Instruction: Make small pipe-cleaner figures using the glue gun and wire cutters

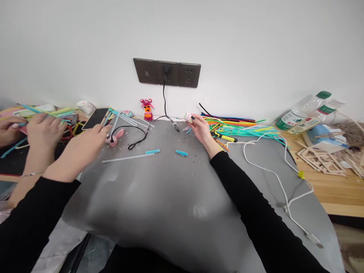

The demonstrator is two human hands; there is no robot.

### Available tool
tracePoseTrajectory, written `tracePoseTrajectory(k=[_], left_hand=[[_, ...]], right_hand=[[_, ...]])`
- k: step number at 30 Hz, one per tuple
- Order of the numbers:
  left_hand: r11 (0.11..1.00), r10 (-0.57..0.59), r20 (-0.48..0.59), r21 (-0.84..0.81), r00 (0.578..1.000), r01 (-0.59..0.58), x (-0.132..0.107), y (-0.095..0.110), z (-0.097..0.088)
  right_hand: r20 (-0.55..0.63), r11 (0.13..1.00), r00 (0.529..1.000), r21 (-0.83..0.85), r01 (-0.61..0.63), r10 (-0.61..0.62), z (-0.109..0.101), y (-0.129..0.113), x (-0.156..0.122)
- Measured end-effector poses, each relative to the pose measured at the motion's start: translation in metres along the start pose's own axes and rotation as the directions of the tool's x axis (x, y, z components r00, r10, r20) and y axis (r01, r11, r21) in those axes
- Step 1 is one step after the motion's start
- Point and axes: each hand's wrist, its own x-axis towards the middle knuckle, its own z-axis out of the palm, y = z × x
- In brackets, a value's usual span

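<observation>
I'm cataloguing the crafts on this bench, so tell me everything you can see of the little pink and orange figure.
The small figure looks soft and fuzzy. Two curled magenta loops top it; the orange middle bears dark marks, and the bottom mixes magenta and orange. It is upright by the back edge of the gray mat, below the socket panel; whether it leans on the wall is unclear. Neither the left hand nor the right hand touches it.

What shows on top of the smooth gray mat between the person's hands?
Two light-blue pieces, translucent sticks, a curled pink piece and a looped black cable. Whatever the left hand covers is hidden.
</observation>
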Motion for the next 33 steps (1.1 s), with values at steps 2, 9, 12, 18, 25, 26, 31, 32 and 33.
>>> tracePoseTrajectory(k=[2, 9, 12, 18, 25, 26, 31, 32, 33], left_hand=[[0.982, 0.061, -0.095, -0.171, 0.994, -0.076, 0.002, 0.026, -0.016], [0.737, 0.373, -0.084, -0.578, 0.924, -0.350, 0.071, 0.140, -0.006], [0.648, 0.390, -0.091, -0.679, 0.916, -0.344, 0.108, 0.165, 0.002], [0.584, 0.316, -0.261, -0.704, 0.912, -0.404, 0.108, 0.141, 0.002], [0.712, 0.322, -0.004, -0.658, 0.947, -0.245, 0.059, 0.093, 0.031], [0.698, 0.315, -0.004, -0.676, 0.949, -0.235, 0.057, 0.094, 0.033], [0.628, 0.278, -0.064, -0.743, 0.959, -0.231, 0.073, 0.112, 0.024], [0.608, 0.269, -0.088, -0.756, 0.959, -0.241, 0.079, 0.118, 0.021], [0.580, 0.266, -0.109, -0.776, 0.958, -0.249, 0.086, 0.124, 0.018]], right_hand=[[0.000, 1.000, 1.000, -0.013, -0.015, 0.015, 0.001, 0.000, -0.001], [-0.026, 1.000, 0.999, -0.003, 0.027, -0.027, -0.001, -0.004, -0.002], [-0.040, 0.999, 0.998, 0.006, 0.051, -0.051, -0.003, -0.007, -0.003], [-0.055, 0.999, 0.998, -0.002, 0.041, -0.041, -0.002, -0.008, -0.003], [-0.018, 0.999, 0.999, 0.011, 0.035, -0.034, 0.002, -0.002, -0.001], [-0.007, 1.000, 1.000, 0.008, 0.029, -0.029, 0.003, -0.001, -0.001], [-0.018, 1.000, 1.000, -0.016, 0.005, -0.005, 0.006, -0.002, -0.004], [-0.021, 1.000, 1.000, -0.012, 0.005, -0.006, 0.006, -0.003, -0.004], [-0.020, 1.000, 1.000, -0.006, 0.007, -0.007, 0.007, -0.003, -0.005]])
